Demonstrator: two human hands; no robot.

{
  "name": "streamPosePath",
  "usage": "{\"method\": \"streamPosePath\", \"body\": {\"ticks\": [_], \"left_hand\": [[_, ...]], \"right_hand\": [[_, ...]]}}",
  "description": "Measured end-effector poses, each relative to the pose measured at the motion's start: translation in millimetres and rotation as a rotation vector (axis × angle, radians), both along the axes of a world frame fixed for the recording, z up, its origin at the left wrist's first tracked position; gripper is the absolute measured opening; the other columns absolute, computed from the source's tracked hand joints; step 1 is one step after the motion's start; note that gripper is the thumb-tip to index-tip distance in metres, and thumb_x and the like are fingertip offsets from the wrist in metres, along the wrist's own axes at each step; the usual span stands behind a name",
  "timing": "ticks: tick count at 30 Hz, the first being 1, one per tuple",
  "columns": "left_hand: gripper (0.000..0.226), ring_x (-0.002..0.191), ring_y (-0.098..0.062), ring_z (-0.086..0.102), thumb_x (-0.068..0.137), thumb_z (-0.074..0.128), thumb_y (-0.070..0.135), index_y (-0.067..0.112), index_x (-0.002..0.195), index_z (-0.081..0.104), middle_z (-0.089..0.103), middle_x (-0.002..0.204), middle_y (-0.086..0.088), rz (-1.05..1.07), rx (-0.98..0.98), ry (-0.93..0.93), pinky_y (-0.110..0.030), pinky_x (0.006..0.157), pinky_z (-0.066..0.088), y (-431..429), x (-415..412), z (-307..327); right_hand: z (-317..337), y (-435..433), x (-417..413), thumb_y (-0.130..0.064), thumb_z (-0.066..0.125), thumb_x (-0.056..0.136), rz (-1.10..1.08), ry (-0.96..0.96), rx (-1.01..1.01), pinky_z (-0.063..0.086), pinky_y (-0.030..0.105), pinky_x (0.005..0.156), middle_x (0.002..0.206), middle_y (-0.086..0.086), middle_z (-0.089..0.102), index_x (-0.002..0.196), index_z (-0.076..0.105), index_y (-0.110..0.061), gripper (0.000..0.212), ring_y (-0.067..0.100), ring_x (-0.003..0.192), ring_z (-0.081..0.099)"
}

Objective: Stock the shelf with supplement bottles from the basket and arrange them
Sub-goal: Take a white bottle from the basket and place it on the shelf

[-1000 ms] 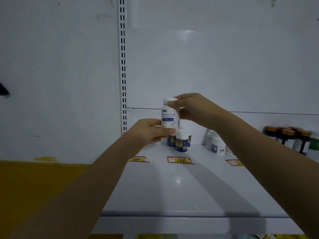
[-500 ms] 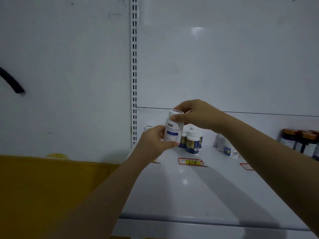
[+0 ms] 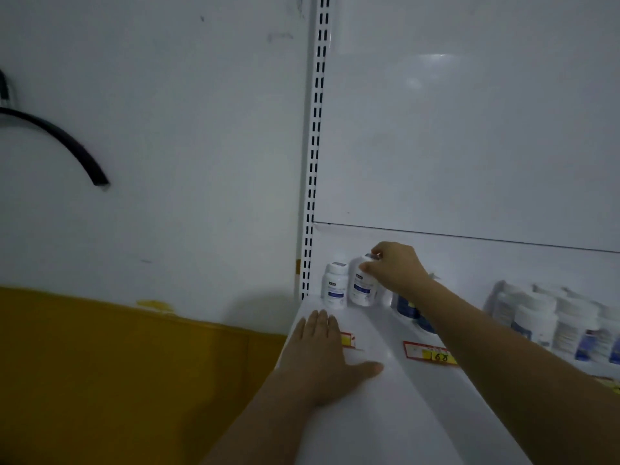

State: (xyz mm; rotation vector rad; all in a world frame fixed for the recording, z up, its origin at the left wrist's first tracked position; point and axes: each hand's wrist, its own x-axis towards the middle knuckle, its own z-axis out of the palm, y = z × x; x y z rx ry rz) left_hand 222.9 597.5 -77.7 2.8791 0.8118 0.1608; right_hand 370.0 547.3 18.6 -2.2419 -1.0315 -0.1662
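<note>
Bottle (image 3: pixel 363 290), held mid-air by both hands earlier, now stands at the back left of the shelf (image 3: pixel 385 414), just beside its twin (image 3: pixel 333 286). Right hand (image 3: pixel 397 271) pinches its cap, probably to align it; left hand (image 3: pixel 322 354) rests flat, fingers straight, near the left edge. Bare shelf lies in front.

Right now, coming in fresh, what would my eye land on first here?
Most likely the right hand, gripping a white bottle by its top at the back left corner of the white shelf, next to a matching bottle. Then the left hand, lying flat and open on the shelf near its left edge. A curved black cable on the wall, far left, also stands out.
</note>
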Motion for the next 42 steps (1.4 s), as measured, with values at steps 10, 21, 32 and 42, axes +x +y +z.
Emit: {"method": "streamPosePath", "body": {"ticks": [10, 21, 32, 42], "left_hand": [[0.108, 0.147, -0.020, -0.004, 0.077, 0.025, 0.083, 0.010, 0.151, -0.004, -0.006, 0.159, -0.007, 0.001, -0.078, 0.042, -0.037, 0.117, -0.003, 5.6, 3.4, -5.6], [0.108, 0.147, -0.020, -0.003, 0.077, 0.027, 0.082, 0.010, 0.151, -0.005, -0.005, 0.159, -0.007, 0.001, -0.098, 0.029, -0.037, 0.117, -0.003, 4.8, 3.0, -4.8], [0.119, 0.147, -0.020, -0.003, 0.066, 0.028, 0.090, 0.012, 0.150, -0.005, -0.005, 0.160, -0.004, 0.017, -0.141, -0.001, -0.040, 0.118, -0.002, 8.0, 5.1, -8.2], [0.113, 0.147, -0.020, -0.006, 0.075, 0.037, 0.081, 0.009, 0.150, -0.008, -0.009, 0.159, -0.007, 0.011, -0.168, -0.075, -0.037, 0.118, -0.002, 7.6, -0.8, -4.8]], "right_hand": [[-34.1, 26.3, 17.2, -0.024, 0.057, 0.091, -0.029, 0.006, -0.072, 0.048, 0.038, 0.094, 0.124, 0.016, 0.059, 0.127, 0.054, -0.007, 0.040, 0.030, 0.113, 0.056], [-8.1, 36.4, 4.8, -0.030, 0.049, 0.096, -0.001, -0.290, -0.151, 0.043, 0.038, 0.097, 0.129, 0.019, 0.049, 0.133, 0.043, -0.002, 0.046, 0.032, 0.118, 0.048], [-19.1, 79.6, -6.2, -0.025, 0.046, 0.099, 0.084, -0.325, -0.404, 0.048, 0.036, 0.092, 0.123, 0.016, 0.044, 0.124, 0.048, -0.001, 0.035, 0.031, 0.107, 0.055], [13.2, 45.2, -27.2, -0.023, 0.046, 0.097, 0.170, -0.408, -0.227, 0.044, 0.032, 0.086, 0.120, 0.016, 0.048, 0.120, 0.055, 0.000, 0.033, 0.030, 0.103, 0.055]]}}
